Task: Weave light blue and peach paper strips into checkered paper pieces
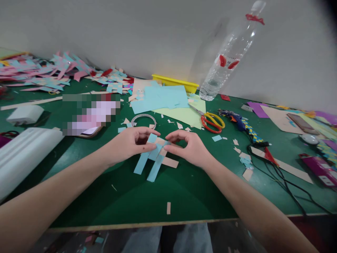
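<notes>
Between my two hands is a small woven piece of blue and pale peach paper strips (pixel 156 154), its loose strip ends pointing down and to the right. My left hand (pixel 131 142) pinches its upper left side between thumb and fingers. On the upper right side, my right hand (pixel 185 144) has its thumb and fingertips closed on the weave. Just behind my left hand lies a roll of tape (pixel 143 120). Scissors (pixel 212 122) with red and yellow handles rest beyond my right hand. A small peach scrap (pixel 169 208) lies near the table's front edge.
Blue paper sheets (pixel 165 96) lie at the back before a yellow tray (pixel 175 83). A clear plastic bottle (pixel 229 56) stands against the wall. Woven paper strips (pixel 60 70) are heaped at back left, near a phone (pixel 92 117). Black cables (pixel 283 175) run along the right.
</notes>
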Motion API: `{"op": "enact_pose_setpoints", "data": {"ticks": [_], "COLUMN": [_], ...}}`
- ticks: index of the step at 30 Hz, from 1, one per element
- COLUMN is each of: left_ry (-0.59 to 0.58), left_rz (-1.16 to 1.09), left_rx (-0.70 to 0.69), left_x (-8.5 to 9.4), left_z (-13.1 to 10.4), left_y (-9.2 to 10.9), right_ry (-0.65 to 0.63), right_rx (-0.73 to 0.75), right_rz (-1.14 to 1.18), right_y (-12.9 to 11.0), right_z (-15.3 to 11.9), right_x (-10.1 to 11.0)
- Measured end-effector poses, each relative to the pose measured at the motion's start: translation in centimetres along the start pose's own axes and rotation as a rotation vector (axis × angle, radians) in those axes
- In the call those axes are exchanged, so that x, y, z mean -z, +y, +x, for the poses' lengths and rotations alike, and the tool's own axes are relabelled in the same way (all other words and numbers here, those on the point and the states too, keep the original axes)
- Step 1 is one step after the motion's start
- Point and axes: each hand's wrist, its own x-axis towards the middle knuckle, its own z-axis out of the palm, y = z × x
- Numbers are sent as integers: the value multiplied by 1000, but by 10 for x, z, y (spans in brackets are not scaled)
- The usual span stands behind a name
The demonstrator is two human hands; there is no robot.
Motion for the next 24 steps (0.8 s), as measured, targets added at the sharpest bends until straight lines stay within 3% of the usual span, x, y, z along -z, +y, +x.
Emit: {"op": "enact_pose_setpoints", "data": {"ticks": [3, 10, 19, 24], "left_ry": [-38, -92, -45, -49], "left_rz": [37, 72, 215, 233], "left_rx": [-4, -10, -131, -95], "left_x": [-2, -5, -6, -5], "left_z": [1, 3, 0, -2], "left_y": [-2, -8, -3, -2], "right_ry": [-26, -113, -155, -134], "right_rx": [-4, -163, -189, -231], "right_rz": [-25, -3, 35, 90], "right_y": [-4, -4, -1, 0], "right_z": [-2, -3, -2, -1], "right_x": [-7, -15, -11, -11]}}
